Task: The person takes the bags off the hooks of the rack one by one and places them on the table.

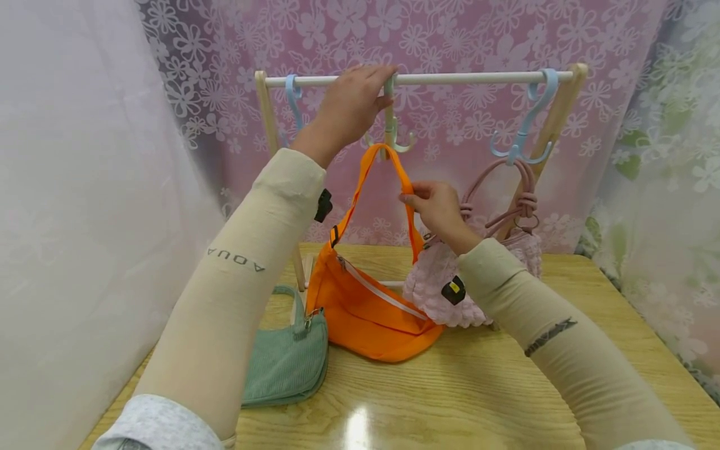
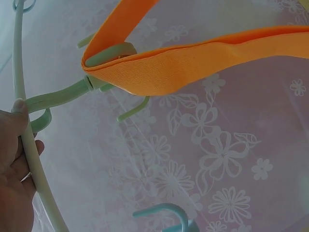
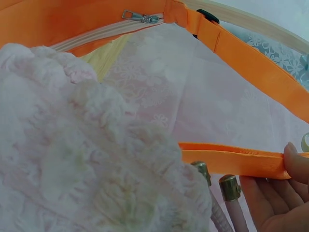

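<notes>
An orange crossbody bag hangs by its strap from a green swivel hook on the white rail. My left hand grips the rail right at the top of that hook, thumb on the near side and fingers behind. Lower down, my right hand pinches the right side of the strap between thumb and fingers, also seen in the right wrist view. Behind the right wrist, a pink ruffled handbag hangs from a blue hook.
A green corduroy bag lies on the wooden table at left, partly behind the left forearm. Another blue hook hangs at the rail's left end. Wooden legs carry the rail. Floral curtains stand behind.
</notes>
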`<state>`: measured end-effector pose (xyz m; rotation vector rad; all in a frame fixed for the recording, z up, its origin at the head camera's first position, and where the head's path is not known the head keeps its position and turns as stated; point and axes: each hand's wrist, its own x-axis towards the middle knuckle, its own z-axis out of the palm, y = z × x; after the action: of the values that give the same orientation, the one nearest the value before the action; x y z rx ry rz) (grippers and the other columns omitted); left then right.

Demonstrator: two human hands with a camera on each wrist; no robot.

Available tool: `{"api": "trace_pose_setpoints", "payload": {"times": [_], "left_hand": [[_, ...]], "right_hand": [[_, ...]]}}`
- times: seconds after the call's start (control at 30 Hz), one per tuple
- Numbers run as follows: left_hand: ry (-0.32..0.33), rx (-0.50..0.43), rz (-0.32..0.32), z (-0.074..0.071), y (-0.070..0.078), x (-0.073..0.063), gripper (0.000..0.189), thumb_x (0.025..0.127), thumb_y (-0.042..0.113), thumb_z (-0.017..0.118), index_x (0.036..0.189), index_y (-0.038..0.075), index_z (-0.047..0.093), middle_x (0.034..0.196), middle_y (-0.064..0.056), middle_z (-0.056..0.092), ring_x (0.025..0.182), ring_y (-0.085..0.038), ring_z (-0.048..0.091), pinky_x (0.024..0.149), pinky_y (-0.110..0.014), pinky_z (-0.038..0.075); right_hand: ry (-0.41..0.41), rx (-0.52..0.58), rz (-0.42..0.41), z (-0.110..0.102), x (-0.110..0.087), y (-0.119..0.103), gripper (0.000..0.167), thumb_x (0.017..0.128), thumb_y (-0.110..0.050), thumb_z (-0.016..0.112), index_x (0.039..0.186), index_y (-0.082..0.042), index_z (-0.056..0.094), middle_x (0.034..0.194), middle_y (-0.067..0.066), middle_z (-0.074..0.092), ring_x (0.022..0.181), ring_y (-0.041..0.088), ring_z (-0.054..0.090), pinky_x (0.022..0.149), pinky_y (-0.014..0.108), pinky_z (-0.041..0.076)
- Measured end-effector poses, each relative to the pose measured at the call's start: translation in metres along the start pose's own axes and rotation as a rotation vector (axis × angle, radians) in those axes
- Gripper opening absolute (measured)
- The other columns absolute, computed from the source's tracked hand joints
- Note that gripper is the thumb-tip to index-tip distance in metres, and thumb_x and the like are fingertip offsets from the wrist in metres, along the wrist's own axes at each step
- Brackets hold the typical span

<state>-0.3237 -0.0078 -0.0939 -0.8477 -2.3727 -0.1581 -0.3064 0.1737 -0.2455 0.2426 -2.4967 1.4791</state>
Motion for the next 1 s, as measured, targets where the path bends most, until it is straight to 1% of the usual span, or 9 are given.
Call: {"api": "trace_pose_setpoints", "payload": {"times": [0.23, 0.4, 0.47, 0.6, 0.77, 0.93, 1.0], "left_hand": [[-0.017, 0.001, -0.016, 0.0, -0.001, 0.001, 0.053, 0.101, 0.028, 0.051, 0.149, 0.012, 0.038, 0.145, -0.001, 0.05, 0.137, -0.017, 0.042, 0.118, -0.025, 0.017], [-0.012, 0.001, -0.015, 0.0, 0.0, 0.001, 0.053, 0.101, 0.029, 0.052, 0.149, 0.013, 0.039, 0.144, -0.001, 0.05, 0.136, -0.017, 0.043, 0.117, -0.025, 0.02], [-0.009, -0.002, -0.017, 0.0, 0.001, 0.001, 0.052, 0.1, 0.028, 0.052, 0.149, 0.013, 0.04, 0.143, -0.001, 0.051, 0.135, -0.018, 0.044, 0.116, -0.025, 0.022], [-0.001, -0.005, -0.021, 0.0, 0.001, 0.001, 0.051, 0.1, 0.027, 0.052, 0.148, 0.012, 0.041, 0.142, -0.001, 0.052, 0.134, -0.019, 0.045, 0.115, -0.025, 0.025], [0.012, 0.013, -0.019, 0.001, 0.002, 0.001, 0.051, 0.101, 0.027, 0.052, 0.148, 0.012, 0.041, 0.142, -0.001, 0.053, 0.133, -0.018, 0.046, 0.115, -0.023, 0.025], [0.026, 0.015, -0.014, 0.001, 0.002, 0.001, 0.05, 0.101, 0.027, 0.052, 0.147, 0.011, 0.042, 0.14, -0.001, 0.055, 0.132, -0.018, 0.047, 0.114, -0.022, 0.026], [0.03, 0.012, -0.01, 0.002, 0.002, 0.001, 0.05, 0.101, 0.027, 0.052, 0.147, 0.011, 0.043, 0.14, -0.001, 0.054, 0.132, -0.018, 0.047, 0.114, -0.022, 0.026]], "right_hand": [[0.049, 0.031, -0.019, -0.002, 0.003, -0.002, 0.029, 0.094, -0.017, 0.066, 0.119, -0.002, 0.069, 0.109, 0.015, 0.071, 0.098, 0.027, 0.069, 0.087, 0.038, 0.056], [0.085, 0.063, -0.025, -0.004, 0.006, -0.005, 0.027, 0.094, -0.015, 0.066, 0.116, -0.001, 0.07, 0.107, 0.017, 0.071, 0.096, 0.025, 0.07, 0.084, 0.034, 0.056], [0.099, 0.074, -0.028, -0.005, 0.006, -0.007, 0.026, 0.094, -0.015, 0.066, 0.115, 0.0, 0.071, 0.107, 0.016, 0.072, 0.094, 0.022, 0.07, 0.083, 0.032, 0.057], [0.119, 0.072, -0.031, -0.009, 0.007, -0.012, 0.027, 0.094, -0.016, 0.066, 0.116, 0.0, 0.07, 0.106, 0.016, 0.072, 0.094, 0.023, 0.07, 0.08, 0.029, 0.057], [0.135, 0.093, -0.051, -0.012, 0.008, -0.018, 0.027, 0.094, -0.014, 0.065, 0.116, 0.002, 0.07, 0.106, 0.018, 0.071, 0.095, 0.026, 0.07, 0.079, 0.028, 0.057], [0.147, 0.102, -0.073, -0.014, 0.009, -0.023, 0.027, 0.094, -0.015, 0.065, 0.115, 0.002, 0.07, 0.104, 0.018, 0.072, 0.093, 0.021, 0.07, 0.079, 0.027, 0.057], [0.154, 0.121, -0.074, -0.015, 0.01, -0.026, 0.028, 0.094, -0.015, 0.066, 0.116, 0.002, 0.07, 0.104, 0.018, 0.072, 0.092, 0.019, 0.071, 0.079, 0.027, 0.057]]}}
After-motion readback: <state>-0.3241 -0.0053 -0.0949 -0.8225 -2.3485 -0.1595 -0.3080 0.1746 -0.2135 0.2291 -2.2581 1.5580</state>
